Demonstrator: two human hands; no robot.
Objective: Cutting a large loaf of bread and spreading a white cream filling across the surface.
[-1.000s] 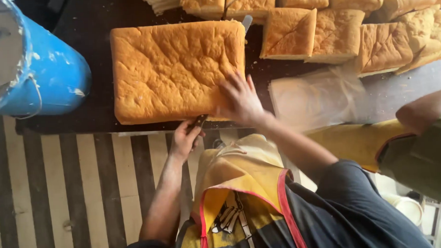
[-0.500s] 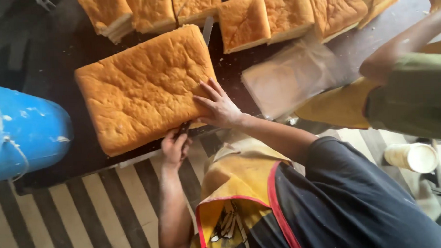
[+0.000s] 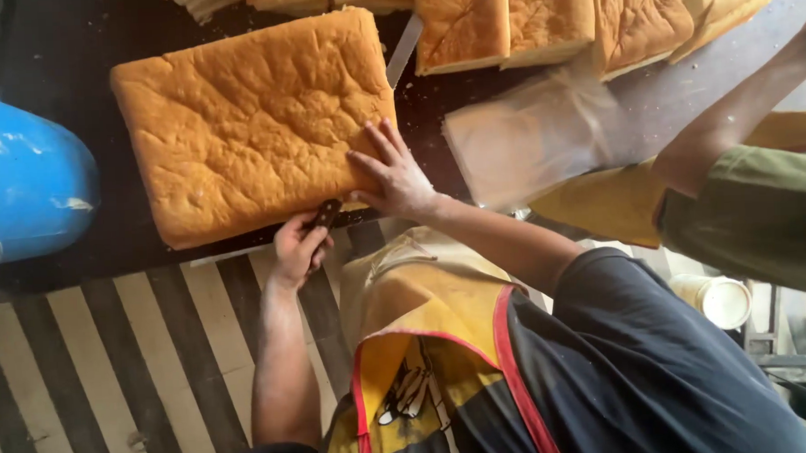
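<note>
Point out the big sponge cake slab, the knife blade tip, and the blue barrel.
Sponge cake slab (image 3: 248, 125), head view, middle of its browned top crust.
Knife blade tip (image 3: 405, 50), head view, metal sticking out past the slab's far edge.
Blue barrel (image 3: 26, 182), head view, its curved side wall.

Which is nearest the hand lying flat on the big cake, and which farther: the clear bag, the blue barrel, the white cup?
From the right hand:
1. Clear bag, just beside it.
2. White cup, lower, past the apron.
3. Blue barrel, across the big cake.

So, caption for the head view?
Left hand grips dark knife handle; right hand presses flat on large golden rectangular sponge cake.
</note>
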